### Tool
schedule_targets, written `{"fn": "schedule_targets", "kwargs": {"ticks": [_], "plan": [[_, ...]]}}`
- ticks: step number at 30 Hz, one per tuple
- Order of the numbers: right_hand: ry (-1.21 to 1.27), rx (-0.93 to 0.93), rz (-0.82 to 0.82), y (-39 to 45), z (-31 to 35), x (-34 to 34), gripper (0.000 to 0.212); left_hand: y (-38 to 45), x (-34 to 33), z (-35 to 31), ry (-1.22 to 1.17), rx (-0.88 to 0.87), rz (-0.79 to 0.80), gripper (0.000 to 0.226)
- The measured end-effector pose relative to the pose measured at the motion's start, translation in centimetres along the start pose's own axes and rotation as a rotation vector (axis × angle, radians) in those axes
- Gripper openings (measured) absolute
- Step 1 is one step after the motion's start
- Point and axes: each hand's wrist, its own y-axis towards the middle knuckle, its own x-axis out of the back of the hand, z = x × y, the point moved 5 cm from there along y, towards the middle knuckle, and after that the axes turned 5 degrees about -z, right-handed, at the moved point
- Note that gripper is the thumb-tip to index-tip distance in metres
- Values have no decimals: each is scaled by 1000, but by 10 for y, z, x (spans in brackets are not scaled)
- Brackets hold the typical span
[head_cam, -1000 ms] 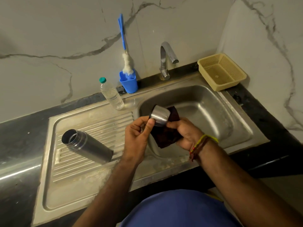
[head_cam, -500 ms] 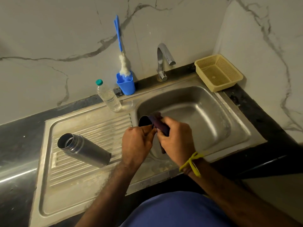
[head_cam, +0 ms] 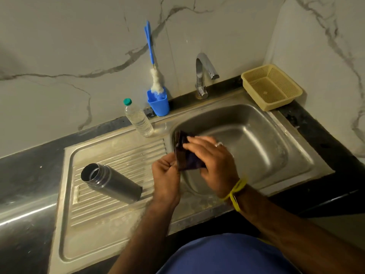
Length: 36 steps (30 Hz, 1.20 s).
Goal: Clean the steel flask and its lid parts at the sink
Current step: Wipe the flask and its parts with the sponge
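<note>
The steel flask [head_cam: 112, 182] lies on its side on the ribbed drainboard [head_cam: 122, 153], its open mouth toward the far left. Over the left edge of the sink basin [head_cam: 256, 139] both hands work a dark cloth [head_cam: 187, 160]. My left hand [head_cam: 166, 175] grips the steel lid cup [head_cam: 177, 139] from below; the cloth wraps nearly all of the cup and only a dark blurred edge shows. My right hand [head_cam: 214, 157] lies over the cloth from the right and holds it against the cup, its fingers blurred.
A steel tap [head_cam: 201, 76] stands behind the basin. A blue holder [head_cam: 159, 103] with a bottle brush [head_cam: 150, 46] and a clear plastic bottle [head_cam: 139, 119] sit by the wall. A beige basket [head_cam: 270, 86] rests at the back right corner.
The steel cup was in plain view a second ago; the right hand has turned over it and the cloth now covers it. The flask has not moved.
</note>
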Motion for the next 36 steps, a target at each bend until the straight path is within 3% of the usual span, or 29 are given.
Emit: {"fn": "schedule_targets", "kwargs": {"ticks": [3, 6, 7, 11, 15, 20, 24, 28, 32, 36], "plan": [[46, -13, -91, -23, -12, 4, 51, 2, 7, 13, -159, 170, -32, 20], [232, -372, -258, -6, -35, -6, 47, -5, -2, 13, -156, 208, -42, 19], [262, -404, -296, -3, -35, -8, 46, -6, -4, 12, -183, 229, -48, 17], [191, -157, -297, -21, -16, -1, 57, 4, 4, 3, -350, 332, -96, 17], [274, -396, -330, 1, -35, -7, 49, -1, -5, 9, -295, 358, -95, 21], [219, -64, -244, -21, -18, 1, 59, 12, 3, 1, -429, 371, -163, 36], [324, -363, -365, -19, -39, -13, 41, 4, 0, 2, -431, 403, -172, 8], [345, -302, -373, -17, -26, -15, 33, 7, 0, -2, -384, 343, -148, 6], [451, -608, -398, 3, -38, -12, 27, -3, -2, 1, -229, 237, -53, 13], [329, -259, -192, 10, -23, -4, 46, -8, 6, -4, 94, 34, 35, 17]]}}
